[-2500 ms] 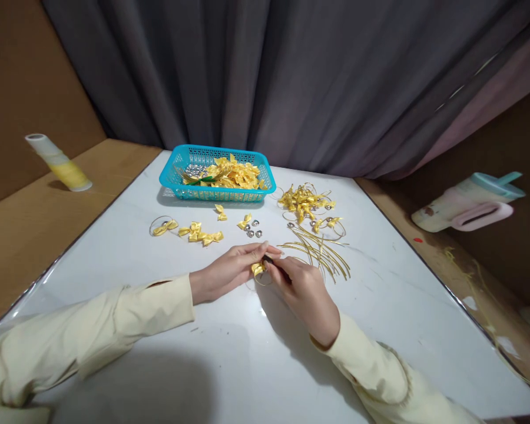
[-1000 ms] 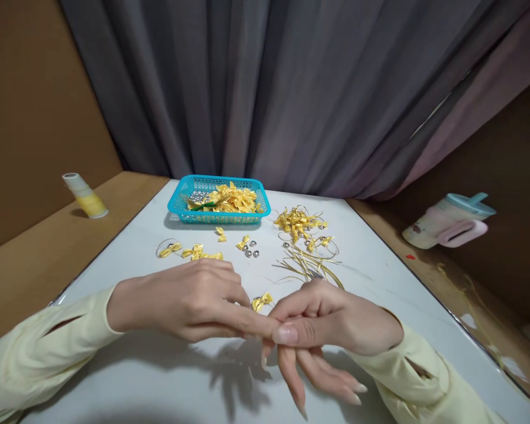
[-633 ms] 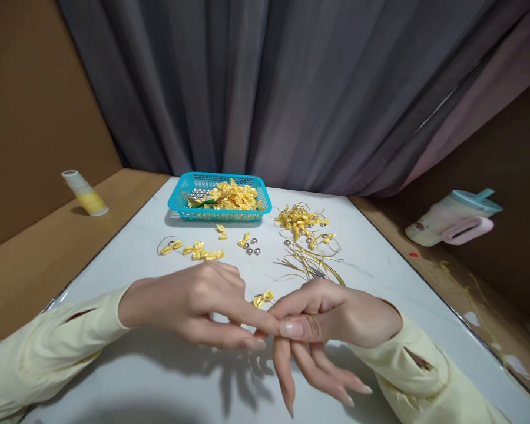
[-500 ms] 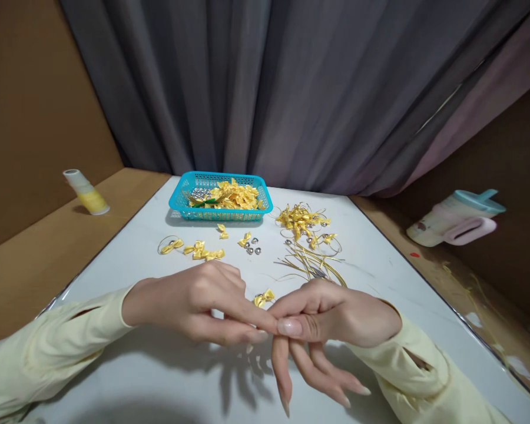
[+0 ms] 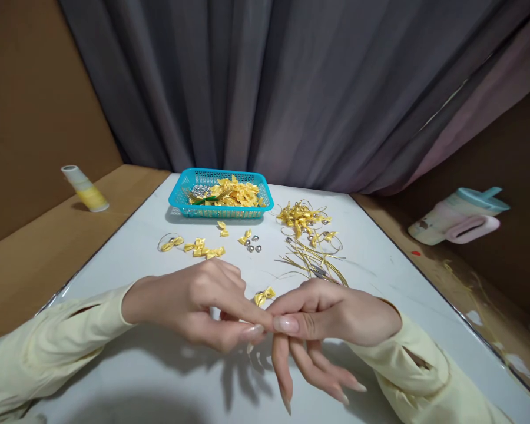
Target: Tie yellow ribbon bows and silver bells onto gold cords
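Observation:
In the middle foreground my left hand (image 5: 218, 306) and my right hand (image 5: 322, 318) meet at their fingertips. Thumb and forefinger of each are pinched together, and the other fingers of the right hand hang spread. Just beyond the fingertips is a yellow ribbon bow (image 5: 265, 296) with a bit of silver on it. A thin gold cord seems to run from this bow into both pinches, though the fingers hide most of it. Behind the right hand lies a bundle of gold cords (image 5: 307, 259) with a grey metal tool (image 5: 320, 272), partly covered.
A blue basket (image 5: 221, 211) holds yellow bows and silver pieces. Several loose bows (image 5: 199, 247) and small silver bells or beads (image 5: 251, 248) lie before it. Corded bows are piled (image 5: 301, 217) at right. A yellow-white tube (image 5: 86, 189) and lidded cup (image 5: 454, 218) flank the white table (image 5: 136, 247).
The left thumb has shifted slightly up and right, closer against the forefinger. Both hands remain joined at the fingertips. The view has tilted very slightly.

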Motion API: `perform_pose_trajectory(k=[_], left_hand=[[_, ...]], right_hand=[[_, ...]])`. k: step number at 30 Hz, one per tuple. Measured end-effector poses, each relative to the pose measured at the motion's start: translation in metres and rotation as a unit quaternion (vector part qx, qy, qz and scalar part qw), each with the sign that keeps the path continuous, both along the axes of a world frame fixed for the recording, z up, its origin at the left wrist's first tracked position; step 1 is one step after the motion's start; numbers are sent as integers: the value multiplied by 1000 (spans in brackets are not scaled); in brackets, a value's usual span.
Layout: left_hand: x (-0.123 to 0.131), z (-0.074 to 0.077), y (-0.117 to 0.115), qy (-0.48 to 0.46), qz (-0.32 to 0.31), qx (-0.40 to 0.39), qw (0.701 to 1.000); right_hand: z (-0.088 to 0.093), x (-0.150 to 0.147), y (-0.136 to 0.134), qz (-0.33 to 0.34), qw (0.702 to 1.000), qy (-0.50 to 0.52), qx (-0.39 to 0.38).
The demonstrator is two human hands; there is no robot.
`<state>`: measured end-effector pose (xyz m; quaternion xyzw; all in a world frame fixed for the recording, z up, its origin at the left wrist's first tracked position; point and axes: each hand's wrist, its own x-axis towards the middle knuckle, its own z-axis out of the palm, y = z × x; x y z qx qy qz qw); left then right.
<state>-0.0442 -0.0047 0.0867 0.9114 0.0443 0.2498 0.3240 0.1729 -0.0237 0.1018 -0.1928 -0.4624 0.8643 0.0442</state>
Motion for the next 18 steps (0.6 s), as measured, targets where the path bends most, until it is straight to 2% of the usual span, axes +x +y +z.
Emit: perform_pose_trajectory(k=[3,8,14,18], left_hand=[[-1,1,0,5,-1,37,999],[-1,-2,4,28,43,198,979],[-4,-4,12,39,102,418,902],[-7,-2,20,40,145,516,843]], right_hand=[[1,-1,0,-6,1000,-11,12],[-1,-10,-2,-61,991,-78,87],[-5,-11,4,-114,979,-91,144],[-12,-3,22,-134,957,-79,247]])
